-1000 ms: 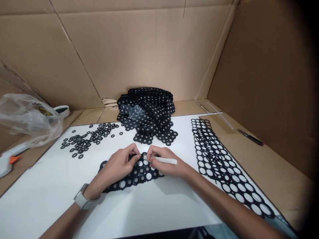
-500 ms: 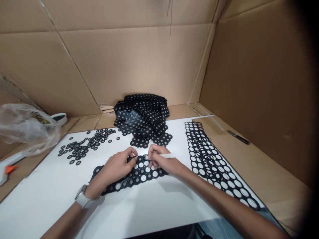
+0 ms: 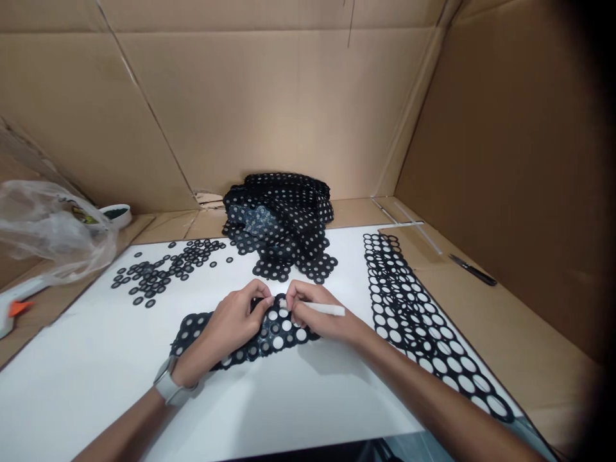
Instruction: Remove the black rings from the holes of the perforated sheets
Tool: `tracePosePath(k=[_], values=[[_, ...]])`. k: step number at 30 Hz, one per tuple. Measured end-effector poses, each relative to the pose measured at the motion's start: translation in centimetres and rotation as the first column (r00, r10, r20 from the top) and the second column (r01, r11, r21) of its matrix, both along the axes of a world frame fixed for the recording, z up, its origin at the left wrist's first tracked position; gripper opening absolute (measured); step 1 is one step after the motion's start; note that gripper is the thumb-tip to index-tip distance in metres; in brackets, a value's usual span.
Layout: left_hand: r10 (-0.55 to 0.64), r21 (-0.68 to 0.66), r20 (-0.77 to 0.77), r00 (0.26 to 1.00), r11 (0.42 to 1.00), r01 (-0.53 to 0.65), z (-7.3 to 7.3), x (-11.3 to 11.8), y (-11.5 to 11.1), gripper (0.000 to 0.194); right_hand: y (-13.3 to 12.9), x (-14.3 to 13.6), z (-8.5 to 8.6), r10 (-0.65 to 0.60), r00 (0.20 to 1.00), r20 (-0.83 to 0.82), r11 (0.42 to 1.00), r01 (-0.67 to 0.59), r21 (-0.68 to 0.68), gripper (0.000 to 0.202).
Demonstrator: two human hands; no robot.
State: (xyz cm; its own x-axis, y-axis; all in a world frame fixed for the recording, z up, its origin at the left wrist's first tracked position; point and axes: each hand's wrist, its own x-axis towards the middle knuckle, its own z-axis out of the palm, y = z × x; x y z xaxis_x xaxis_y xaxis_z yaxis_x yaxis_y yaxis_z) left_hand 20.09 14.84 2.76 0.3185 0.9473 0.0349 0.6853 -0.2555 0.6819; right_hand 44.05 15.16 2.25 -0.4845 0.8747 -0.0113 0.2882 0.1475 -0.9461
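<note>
In front of me lies a strip of joined black rings [image 3: 267, 345], some with white showing through and some with grey centres. My left hand [image 3: 243, 314], with a watch [image 3: 169, 383] on its wrist, rests over the strip, its thumb and index finger pinched at the top edge. My right hand [image 3: 320, 313] grips a slim white stick [image 3: 326, 309] that points back over the hand. The stick's front end is hidden by the fingers, close to the left fingertips. What lies between the fingertips is too small to make out.
Loose black rings [image 3: 161, 273] are scattered at the left. Behind stands a heap of black ring mesh [image 3: 283, 221]. Along the right lies a black sheet of round holes [image 3: 423, 314], with a craft knife [image 3: 472, 269] beyond. A plastic bag [image 3: 62, 237] sits far left, before cardboard walls.
My view has shifted slightly. The white stick has tipped lower at its back end, and my left fingertips have moved slightly right along the strip's top edge.
</note>
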Motion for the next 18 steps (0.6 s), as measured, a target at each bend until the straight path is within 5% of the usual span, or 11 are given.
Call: tracePosePath(k=[8, 13, 18], values=[[0.060, 0.029, -0.054, 0.997, 0.998, -0.058, 0.2, 0.3, -0.5, 0.018, -0.4, -1.0, 0.3, 0.033, 0.995, 0.090, 0.964, -0.055, 0.258, 0.012], [0.032, 0.019, -0.120, 0.992, 0.999, -0.030, 0.4, -0.4, -0.2, 0.020, -0.3, 0.0, 0.7, -0.053, 0.988, -0.144, 0.996, 0.042, -0.078, 0.012], [-0.181, -0.049, -0.137, 0.974, 0.983, 0.176, 1.2, -2.5, 1.7, 0.022, 0.1, 1.0, 0.4, -0.076, 0.978, -0.193, 0.994, 0.059, -0.093, 0.011]])
